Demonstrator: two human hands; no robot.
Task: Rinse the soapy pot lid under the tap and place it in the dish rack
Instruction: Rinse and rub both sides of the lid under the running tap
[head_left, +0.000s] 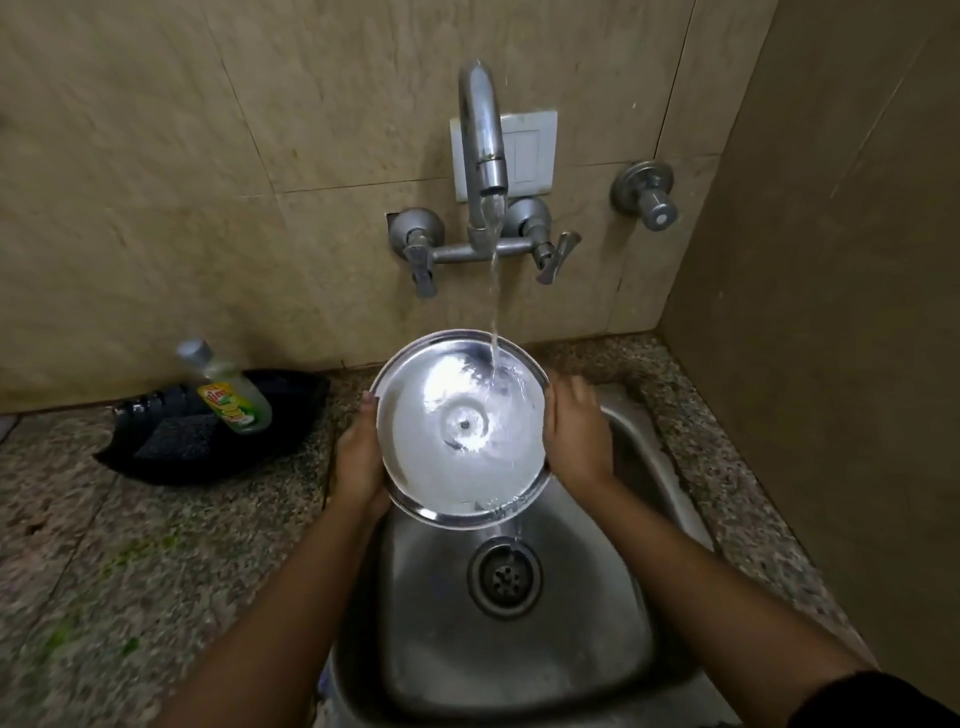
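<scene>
Round stainless-steel pot lid (460, 426) held over steel sink basin (519, 649), underside up, tilted toward viewer. Left hand (361, 457) and right hand (571, 431) clamp opposite rims. Stream from curved chrome tap (483, 135) strikes far-right inner surface; water spills off near edge.

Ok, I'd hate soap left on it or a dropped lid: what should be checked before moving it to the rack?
1. Water from the tap lands on the lid: ok.
2. Left hand and right hand grip opposite rims: ok.
3. Lid held over the sink, runoff falls toward the drain: ok.
4. Soap gone from the visible face: cannot tell, glare and water.
5. Other face rinsed: cannot tell, hidden.
6. Dish rack within reach: cannot tell, not in view.
</scene>
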